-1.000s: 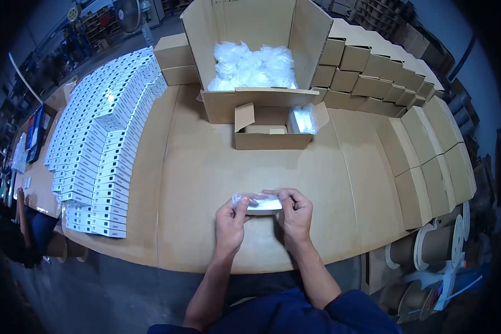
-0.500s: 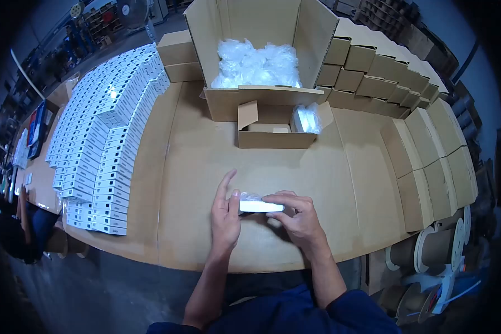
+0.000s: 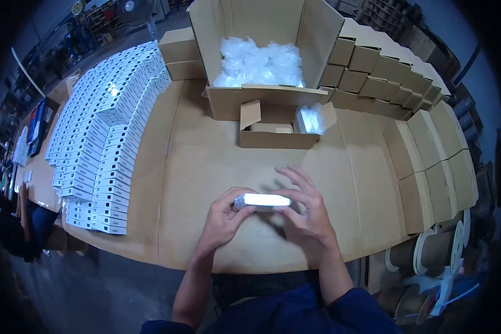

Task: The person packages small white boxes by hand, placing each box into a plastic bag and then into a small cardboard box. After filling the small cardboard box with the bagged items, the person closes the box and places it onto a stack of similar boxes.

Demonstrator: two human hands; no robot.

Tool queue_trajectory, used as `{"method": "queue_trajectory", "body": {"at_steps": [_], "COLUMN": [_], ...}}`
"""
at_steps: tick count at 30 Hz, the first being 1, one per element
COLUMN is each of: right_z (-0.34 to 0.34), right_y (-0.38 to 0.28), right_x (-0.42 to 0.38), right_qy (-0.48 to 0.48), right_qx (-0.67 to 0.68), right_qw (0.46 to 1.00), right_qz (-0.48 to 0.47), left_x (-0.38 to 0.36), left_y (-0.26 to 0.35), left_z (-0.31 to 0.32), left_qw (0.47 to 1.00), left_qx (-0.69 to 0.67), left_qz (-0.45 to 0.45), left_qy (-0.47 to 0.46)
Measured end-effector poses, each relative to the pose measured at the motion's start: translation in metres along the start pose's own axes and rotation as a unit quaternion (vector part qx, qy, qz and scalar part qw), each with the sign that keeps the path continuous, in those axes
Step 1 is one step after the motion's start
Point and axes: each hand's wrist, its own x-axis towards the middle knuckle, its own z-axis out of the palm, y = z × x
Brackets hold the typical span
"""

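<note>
A small white box, partly in clear plastic wrap, is held level above the cardboard-covered table. My left hand pinches its left end between thumb and fingers. At the right end, my right hand grips it with thumb and index finger, the other fingers raised and spread. Beyond the hands stands an open small carton, with a plastic-wrapped white box upright at its right side. Behind it, a large open carton holds a heap of clear plastic bags.
Stacked white boxes fill the left side. Folded brown cartons are piled at the back right, and more cartons line the right edge. A person is at the far left. Spools stand below the right edge.
The white box has shifted slightly right and up. My left fingers have closed around its left end, while my right hand's outer fingers have lifted and spread.
</note>
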Motion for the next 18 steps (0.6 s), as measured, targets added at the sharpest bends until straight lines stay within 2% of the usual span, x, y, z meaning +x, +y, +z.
{"method": "queue_trajectory", "body": {"at_steps": [5, 8, 10, 11, 14, 15, 17, 18], "right_z": [-0.014, -0.021, -0.022, -0.022, -0.026, -0.028, -0.037, -0.041], "right_y": [-0.013, -0.011, -0.013, -0.01, -0.003, -0.001, 0.002, 0.004], "right_x": [0.017, 0.023, 0.031, 0.033, 0.042, 0.047, 0.056, 0.063], "right_qy": [-0.003, -0.098, -0.088, -0.089, -0.048, -0.027, 0.052, 0.092], "right_qx": [-0.134, -0.179, -0.181, -0.175, -0.162, -0.158, -0.177, -0.187], "right_qw": [0.988, 0.972, 0.968, 0.969, 0.972, 0.972, 0.973, 0.97], "right_qz": [-0.07, -0.121, -0.149, -0.151, -0.164, -0.17, -0.142, -0.129], "left_x": [0.013, 0.022, 0.029, 0.034, 0.044, 0.05, 0.064, 0.07], "left_y": [0.011, 0.025, 0.029, 0.028, 0.022, 0.025, 0.034, 0.032], "left_z": [-0.005, -0.006, -0.009, -0.016, -0.01, -0.012, -0.017, -0.021], "left_qw": [0.997, 0.992, 0.988, 0.979, 0.998, 0.995, 0.956, 0.938], "left_qx": [0.079, 0.125, 0.149, 0.183, -0.021, 0.083, 0.286, 0.337], "left_qz": [0.009, 0.015, 0.038, 0.053, 0.012, 0.034, 0.072, 0.081], "left_qy": [-0.007, -0.026, -0.034, -0.076, -0.055, -0.037, 0.001, 0.004]}}
